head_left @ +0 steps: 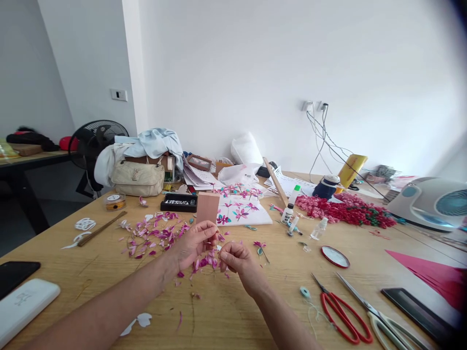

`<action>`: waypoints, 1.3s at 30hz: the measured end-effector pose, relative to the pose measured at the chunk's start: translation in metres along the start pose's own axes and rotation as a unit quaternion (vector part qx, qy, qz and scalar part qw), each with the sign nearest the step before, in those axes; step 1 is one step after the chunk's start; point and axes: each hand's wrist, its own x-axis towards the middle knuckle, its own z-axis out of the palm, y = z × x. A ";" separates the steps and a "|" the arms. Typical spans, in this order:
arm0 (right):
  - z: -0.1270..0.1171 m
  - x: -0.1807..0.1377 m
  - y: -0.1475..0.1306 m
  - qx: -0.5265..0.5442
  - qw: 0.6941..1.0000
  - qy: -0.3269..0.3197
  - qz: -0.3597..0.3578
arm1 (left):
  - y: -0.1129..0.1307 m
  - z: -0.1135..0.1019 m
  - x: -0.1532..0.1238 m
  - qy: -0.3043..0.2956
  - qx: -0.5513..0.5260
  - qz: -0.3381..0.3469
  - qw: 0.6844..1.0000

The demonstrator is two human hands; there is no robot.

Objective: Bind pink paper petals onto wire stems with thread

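Note:
My left hand (193, 243) and my right hand (239, 260) are held close together above the wooden table (226, 311), both with fingers pinched. Between them are small pink petal pieces (207, 260); the left fingers grip a small pink piece, and what the right fingers pinch is too small to name. A scatter of pink and magenta petals (153, 236) lies on the table just left of my hands. A small made flower with a green stem (260, 247) lies to the right of my right hand.
Red-handled scissors (341, 316) and white-handled scissors (379, 318) lie at the right front. A round red lid (334, 256), glue bottles (290, 209), a white sheet with pink flowers (241, 211), a red flower pile (343, 209), a phone (16, 274), a beige bag (137, 179) and a fan (93, 146) surround the work spot.

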 end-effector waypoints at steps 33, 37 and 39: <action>-0.003 0.002 0.010 -0.052 0.998 -0.043 -0.010 | -0.008 -0.003 0.002 0.020 -0.006 -0.014 1.000; -0.001 0.002 0.009 -0.060 0.997 -0.049 -0.025 | -0.012 -0.003 0.001 0.008 0.003 -0.024 1.000; 0.001 0.001 0.008 -0.053 0.996 -0.061 -0.036 | -0.015 -0.002 0.000 -0.002 0.016 -0.036 0.999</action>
